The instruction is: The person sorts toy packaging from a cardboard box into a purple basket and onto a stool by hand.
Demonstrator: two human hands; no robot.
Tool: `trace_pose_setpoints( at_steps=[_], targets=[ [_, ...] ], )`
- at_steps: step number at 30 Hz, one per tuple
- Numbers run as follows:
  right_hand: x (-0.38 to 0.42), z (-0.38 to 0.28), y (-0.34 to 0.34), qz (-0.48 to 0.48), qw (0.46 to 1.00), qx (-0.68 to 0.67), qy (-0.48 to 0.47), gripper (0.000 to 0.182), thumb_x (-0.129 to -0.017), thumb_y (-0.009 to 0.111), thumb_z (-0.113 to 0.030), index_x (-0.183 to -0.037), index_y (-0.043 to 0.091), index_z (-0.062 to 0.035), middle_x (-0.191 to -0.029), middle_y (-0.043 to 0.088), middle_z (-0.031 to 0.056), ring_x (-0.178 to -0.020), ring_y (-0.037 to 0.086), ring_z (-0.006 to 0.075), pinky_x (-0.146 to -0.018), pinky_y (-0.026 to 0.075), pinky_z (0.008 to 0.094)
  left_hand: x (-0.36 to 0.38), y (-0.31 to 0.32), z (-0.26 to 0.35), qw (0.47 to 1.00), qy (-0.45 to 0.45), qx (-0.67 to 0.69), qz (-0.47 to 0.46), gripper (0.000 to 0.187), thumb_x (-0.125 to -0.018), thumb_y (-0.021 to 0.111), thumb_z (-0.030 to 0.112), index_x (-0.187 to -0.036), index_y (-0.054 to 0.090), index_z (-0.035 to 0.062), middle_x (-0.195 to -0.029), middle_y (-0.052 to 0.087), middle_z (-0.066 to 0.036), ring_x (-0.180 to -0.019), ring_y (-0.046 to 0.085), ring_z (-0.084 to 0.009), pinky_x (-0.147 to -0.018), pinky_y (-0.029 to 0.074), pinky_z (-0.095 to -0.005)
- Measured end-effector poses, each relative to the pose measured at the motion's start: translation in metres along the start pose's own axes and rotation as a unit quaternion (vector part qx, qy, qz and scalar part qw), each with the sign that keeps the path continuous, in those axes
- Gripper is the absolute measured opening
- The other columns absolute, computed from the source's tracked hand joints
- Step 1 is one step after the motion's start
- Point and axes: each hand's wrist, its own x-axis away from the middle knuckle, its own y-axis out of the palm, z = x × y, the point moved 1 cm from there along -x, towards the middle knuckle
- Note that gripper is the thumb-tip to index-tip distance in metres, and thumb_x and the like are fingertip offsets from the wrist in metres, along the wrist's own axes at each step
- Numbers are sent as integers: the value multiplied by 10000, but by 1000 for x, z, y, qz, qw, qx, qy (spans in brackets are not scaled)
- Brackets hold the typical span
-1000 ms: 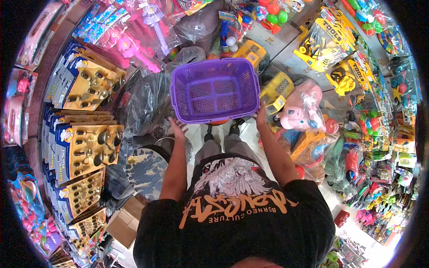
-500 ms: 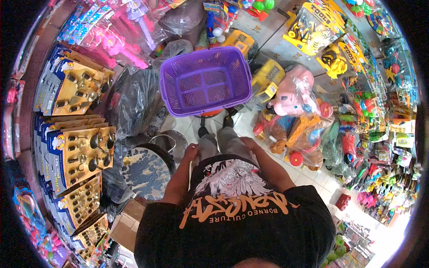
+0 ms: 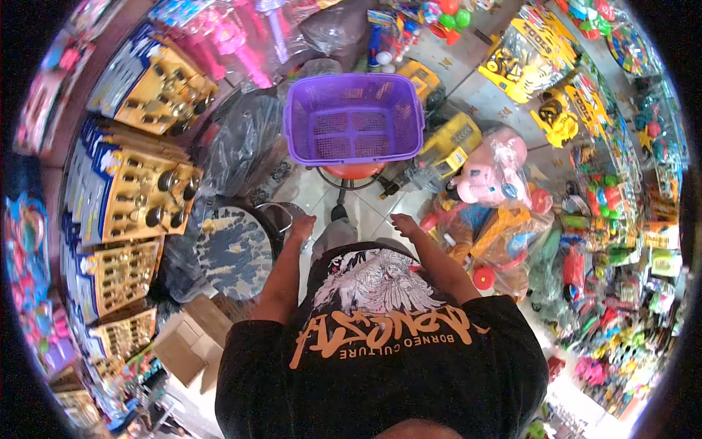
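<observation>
My left hand [image 3: 303, 225] is in front of my body on the left, fingers loosely apart, holding nothing. On the right, my right hand [image 3: 404, 224] is also empty, its fingers spread a little. Beyond both hands, touching neither, a purple plastic basket [image 3: 355, 154] sits on a red stool [image 3: 352, 170] with dark metal legs. Its inside shows mesh walls and a mesh floor, with nothing in it.
Kitchen play sets [image 3: 142, 192] line the left side, near a round patterned seat [image 3: 235, 252] and an open cardboard box [image 3: 183, 340]. To the right are a pink wrapped ride-on toy [image 3: 486, 183], a yellow toy box [image 3: 455, 139] and hanging toy packs [image 3: 523, 55].
Both hands have come off my thighs and moved slightly forward. The basket appears a little farther right, and more of the red stool shows under it.
</observation>
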Motion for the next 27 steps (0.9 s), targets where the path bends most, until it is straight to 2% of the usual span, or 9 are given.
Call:
trace_pose_setpoints(
  at_steps=[1,12,15,17,18,21,24,25,27],
  targets=[
    [6,-6,0,21,999,-17,18,547,-813,551,-493,-1245,494,-163,-1137,563,89,-973,540,236,-775,427,431,19,7,13,988,-100,113,-30,495,-841,491,462,-1041,606,25,-1057,613,-186,-996,578,-296,-868,420,-368],
    [41,70,26,-57,994,42,84,480,-830,556,-455,-1201,514,-154,-1090,569,98,-969,533,252,-764,438,425,194,83,40,977,-81,198,18,505,-808,548,444,-1068,570,12,-1008,620,-143,-934,571,-210,-856,435,-311],
    [-10,167,22,-149,971,180,-49,413,-834,572,-395,-1135,554,-114,-990,594,81,-869,550,230,-721,450,358,218,113,13,973,-136,188,-7,518,-811,526,464,-1084,574,26,-1038,617,-155,-981,571,-246,-886,428,-340],
    [29,157,30,-224,889,248,-314,329,-833,570,-313,-1058,582,-73,-893,594,60,-758,542,190,-665,444,305,219,167,-51,992,112,58,-13,534,-803,512,494,-1109,576,60,-1093,601,-163,-1044,549,-298,-921,416,-375],
    [42,153,35,-244,882,256,-311,329,-833,570,-313,-1058,582,-73,-893,594,60,-758,542,190,-665,444,305,236,182,-58,993,96,70,-1,534,-803,512,494,-1109,576,60,-1093,601,-163,-1044,549,-298,-921,416,-375],
    [60,117,57,-210,962,172,-26,278,-837,528,-293,-1017,591,-91,-846,579,33,-721,527,173,-692,436,313,256,211,-73,998,-28,54,24,549,-786,510,516,-1129,577,92,-1136,582,-162,-1080,521,-337,-937,409,-397],
    [45,99,58,-258,939,219,66,332,-843,535,-348,-1085,571,-123,-945,585,30,-806,525,180,-741,431,356,325,163,-2,997,-60,-36,-18,519,-816,487,488,-1133,571,87,-1104,593,-171,-1062,532,-333,-916,425,-398],
    [41,89,62,-239,936,242,93,368,-842,539,-375,-1127,548,-142,-995,575,32,-847,518,183,-749,431,379,329,181,-17,986,-154,36,55,417,-865,462,400,-1113,564,80,-1024,615,-162,-971,576,-328,-845,461,-399],
    [19,74,73,-205,915,327,120,456,-842,539,-425,-1217,486,-171,-1102,540,46,-938,496,199,-774,431,420,353,177,-14,971,-140,133,141,353,-878,472,331,-1093,561,67,-967,619,-146,-899,593,-302,-794,471,-377]
  ],
)
